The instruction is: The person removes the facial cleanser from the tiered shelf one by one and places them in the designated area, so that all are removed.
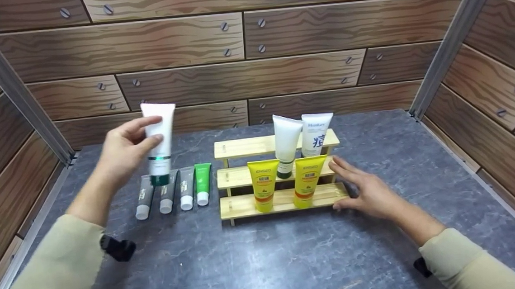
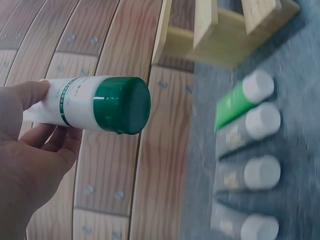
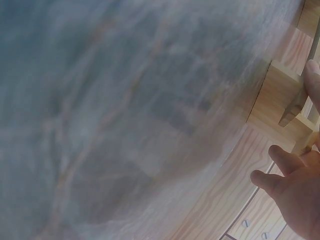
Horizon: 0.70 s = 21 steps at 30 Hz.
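My left hand (image 1: 127, 142) pinches a white tube with a dark green cap (image 1: 160, 142) between thumb and fingers, cap downward, in the air left of the wooden rack. In the left wrist view the green cap (image 2: 122, 105) points away from the hand. At the right end of the three-step wooden rack (image 1: 237, 177), my right hand (image 1: 369, 191) rests against the wood with its fingers extended. Two yellow tubes (image 1: 265, 184) stand on the lowest step. A white tube with a green cap (image 1: 288, 142) stands on the middle step, and a white tube with blue print (image 1: 316, 133) is behind it.
Three grey tubes with white caps (image 1: 187, 188) and one green tube (image 1: 203, 182) lie in a row on the dark marbled table (image 1: 247, 263), left of the rack. Wood-patterned walls (image 1: 178, 41) enclose the back and sides.
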{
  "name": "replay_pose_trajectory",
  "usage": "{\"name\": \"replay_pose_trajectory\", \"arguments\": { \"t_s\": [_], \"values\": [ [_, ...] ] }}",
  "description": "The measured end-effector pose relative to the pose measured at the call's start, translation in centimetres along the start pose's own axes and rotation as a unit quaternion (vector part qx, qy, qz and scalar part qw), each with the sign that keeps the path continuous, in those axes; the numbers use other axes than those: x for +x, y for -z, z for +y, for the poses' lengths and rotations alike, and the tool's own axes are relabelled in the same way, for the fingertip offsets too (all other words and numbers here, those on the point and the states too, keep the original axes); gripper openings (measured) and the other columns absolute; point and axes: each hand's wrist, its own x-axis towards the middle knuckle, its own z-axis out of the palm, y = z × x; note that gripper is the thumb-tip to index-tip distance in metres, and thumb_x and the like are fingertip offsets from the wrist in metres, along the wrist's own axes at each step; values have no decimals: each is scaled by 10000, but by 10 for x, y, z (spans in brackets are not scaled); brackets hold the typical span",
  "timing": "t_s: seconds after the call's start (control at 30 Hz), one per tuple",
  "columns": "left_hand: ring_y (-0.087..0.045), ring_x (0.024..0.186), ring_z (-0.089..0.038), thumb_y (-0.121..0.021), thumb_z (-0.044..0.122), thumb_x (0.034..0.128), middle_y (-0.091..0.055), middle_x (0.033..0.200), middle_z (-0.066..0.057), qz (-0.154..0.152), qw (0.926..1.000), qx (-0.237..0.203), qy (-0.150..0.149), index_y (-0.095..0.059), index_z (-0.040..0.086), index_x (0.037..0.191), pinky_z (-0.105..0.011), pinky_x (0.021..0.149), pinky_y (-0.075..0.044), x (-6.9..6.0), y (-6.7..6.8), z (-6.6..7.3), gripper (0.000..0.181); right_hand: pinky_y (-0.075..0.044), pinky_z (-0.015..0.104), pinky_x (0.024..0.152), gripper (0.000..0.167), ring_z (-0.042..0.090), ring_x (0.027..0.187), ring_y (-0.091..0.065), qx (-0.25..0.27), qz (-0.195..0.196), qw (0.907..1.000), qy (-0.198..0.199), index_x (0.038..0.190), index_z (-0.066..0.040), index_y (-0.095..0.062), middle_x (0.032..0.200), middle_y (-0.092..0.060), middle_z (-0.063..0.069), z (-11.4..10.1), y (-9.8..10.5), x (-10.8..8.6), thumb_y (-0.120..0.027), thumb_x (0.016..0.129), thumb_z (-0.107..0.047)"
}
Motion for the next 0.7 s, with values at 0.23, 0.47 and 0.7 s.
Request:
{"name": "replay_pose_trajectory", "arguments": {
  "t_s": [0.23, 0.47, 0.7],
  "values": [
    [-666, 992, -100, -686, 48, 1028, -627, 1397, -292, 83, 9986, 528, 38, -561, 55, 1511, -210, 824, -577, -6, 35, -13, 499, -308, 693, 1166, 1015, 481, 1491, -372, 5, -10, 10000, -21, 1659, -180, -369, 1747, -217, 48, 0, -1, 0, -889, 831, -452],
    [-654, 986, -41, -684, 32, 1030, -609, 1391, -316, 314, 9970, 706, 69, -463, 20, 1533, -186, 796, -572, -12, 61, -31, 550, -298, 671, 1183, 1032, 462, 1503, -360, 31, -116, 9999, -84, 1666, -184, -351, 1754, -182, 29, 0, -2, 1, -912, 822, -381],
    [-624, 1067, -86, -677, 103, 1053, -565, 1455, -286, 288, 9941, 906, 530, -332, 83, 1601, -190, 791, -571, -17, 80, -46, 648, -294, 680, 1178, 1033, 476, 1499, -361, 18, -120, 9999, -103, 1669, -195, -340, 1756, -170, 25, 0, -2, 1, -897, 828, -419]
  ]
}}
